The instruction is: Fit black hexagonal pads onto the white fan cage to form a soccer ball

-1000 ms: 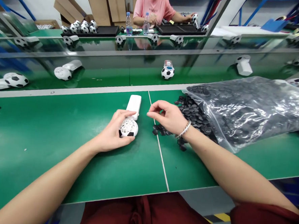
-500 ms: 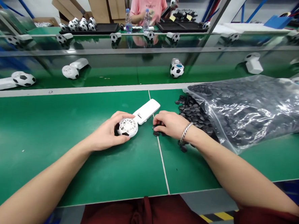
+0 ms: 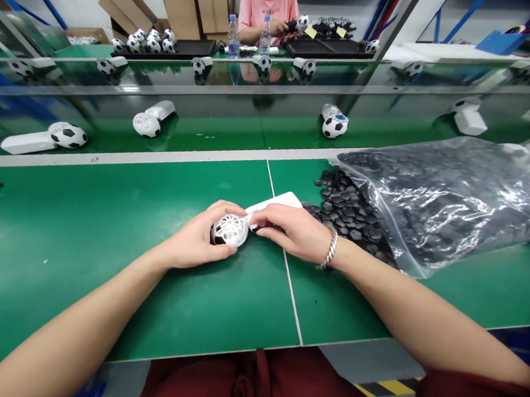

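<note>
My left hand point(image 3: 200, 237) grips a white hand-held fan point(image 3: 232, 229) by its ball-shaped grille head, which lies on the green table point(image 3: 110, 237). The fan's white handle point(image 3: 278, 200) points away to the right. My right hand point(image 3: 290, 229) rests against the head's right side, its fingertips pinched on a small black piece I can barely see. Just right of that hand, loose black pieces point(image 3: 343, 206) spill from a clear plastic bag point(image 3: 449, 192).
Beyond a grey rail runs a conveyor belt point(image 3: 233, 130) carrying football-patterned fans point(image 3: 333, 123) and a plain white fan point(image 3: 150, 121). Across it a person in a pink shirt point(image 3: 268, 7) handles a fan beside black trays, two water bottles and cardboard boxes.
My right hand went down to the loose black pieces, then came left to the fan head. The fan's handle swung to the right. The fans on the belt drifted right.
</note>
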Demonstrator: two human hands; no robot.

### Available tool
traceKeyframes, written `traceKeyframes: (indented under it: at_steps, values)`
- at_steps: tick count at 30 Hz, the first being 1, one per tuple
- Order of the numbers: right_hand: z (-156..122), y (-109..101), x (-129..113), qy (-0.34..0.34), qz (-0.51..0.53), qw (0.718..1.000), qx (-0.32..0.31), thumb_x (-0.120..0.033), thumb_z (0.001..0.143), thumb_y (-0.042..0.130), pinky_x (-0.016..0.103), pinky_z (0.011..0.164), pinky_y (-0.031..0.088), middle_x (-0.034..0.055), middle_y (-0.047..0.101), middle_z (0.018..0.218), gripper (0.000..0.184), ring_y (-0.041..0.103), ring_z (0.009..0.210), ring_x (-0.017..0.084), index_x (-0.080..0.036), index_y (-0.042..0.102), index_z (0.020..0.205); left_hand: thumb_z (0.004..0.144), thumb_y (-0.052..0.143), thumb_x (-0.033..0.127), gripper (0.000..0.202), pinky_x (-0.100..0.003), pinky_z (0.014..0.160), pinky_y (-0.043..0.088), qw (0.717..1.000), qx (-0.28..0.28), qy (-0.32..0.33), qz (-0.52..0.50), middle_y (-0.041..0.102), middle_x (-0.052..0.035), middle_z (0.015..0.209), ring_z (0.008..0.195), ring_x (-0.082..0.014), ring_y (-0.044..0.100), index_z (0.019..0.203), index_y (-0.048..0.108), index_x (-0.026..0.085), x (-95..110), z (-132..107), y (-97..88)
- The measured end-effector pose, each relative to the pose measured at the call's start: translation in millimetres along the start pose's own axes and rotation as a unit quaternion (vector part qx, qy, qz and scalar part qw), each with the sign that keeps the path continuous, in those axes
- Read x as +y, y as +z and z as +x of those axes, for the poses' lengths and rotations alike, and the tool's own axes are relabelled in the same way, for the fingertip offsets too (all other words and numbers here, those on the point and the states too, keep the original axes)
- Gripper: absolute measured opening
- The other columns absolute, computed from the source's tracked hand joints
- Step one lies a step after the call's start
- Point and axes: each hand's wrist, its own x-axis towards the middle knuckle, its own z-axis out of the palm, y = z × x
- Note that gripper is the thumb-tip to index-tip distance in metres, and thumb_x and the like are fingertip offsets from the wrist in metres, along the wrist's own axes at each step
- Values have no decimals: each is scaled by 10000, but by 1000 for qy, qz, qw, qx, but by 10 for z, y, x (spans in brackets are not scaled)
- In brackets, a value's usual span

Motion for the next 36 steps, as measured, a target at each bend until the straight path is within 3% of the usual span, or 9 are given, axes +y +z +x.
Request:
traceKeyframes:
  at_steps: [3,6,11,18,22,25,30,36]
  values:
    - [-1,32,-13,-26,-41,999,4,-149,860,432,314,726,478,98,592,927,242,546,830,167,-144,544,1075,682,585,165,474,-357,941,375,1000,0,1,-2,453,-28,1189,1078,-213,468,1129,452,248,6,2,7]
    - [-8,27,-42,-38,-47,998,34,-163,875,415,300,728,474,81,599,902,186,551,822,158,-164,571,976,679,576,157,476,-356,947,372,1000,5,0,11,452,-29,1190,1087,-215,462,1130,452,248,16,-5,17]
    - [-14,12,-98,27,-3,998,55,-145,858,460,250,720,460,17,641,856,103,584,786,123,-189,547,889,664,558,146,492,-363,937,387,999,26,-7,27,460,-40,1186,1090,-226,464,1133,448,243,35,-12,54]
    - [2,7,-104,2,-33,995,99,-184,827,531,276,708,440,32,611,774,52,544,752,142,-174,565,788,660,611,170,467,-355,957,365,997,70,0,40,479,-26,1149,1086,-214,463,1100,470,239,27,4,117]
    - [4,32,-130,11,33,995,89,-154,822,534,250,720,454,38,641,818,63,572,779,128,-154,579,867,656,628,171,461,-346,946,371,997,74,1,38,483,-25,1139,1076,-207,468,1089,483,237,32,-3,127]
    - [8,67,-143,15,51,996,70,-148,822,531,245,713,458,32,647,809,55,578,765,124,-155,586,824,660,645,199,458,-352,944,372,996,76,1,37,482,-34,1138,1074,-210,469,1089,486,232,32,0,133]
    - [23,133,-121,-19,36,997,62,-161,807,558,284,764,445,28,638,775,57,556,790,142,-165,601,770,672,664,249,427,-357,946,370,996,87,15,30,496,-47,1115,1069,-212,473,1065,501,215,34,14,152]
    - [40,215,-97,18,19,996,79,-197,787,596,281,723,432,20,638,755,50,545,760,145,-165,602,749,676,622,204,381,-370,931,380,993,114,7,28,511,-47,1073,1032,-210,491,1038,505,207,56,21,191]
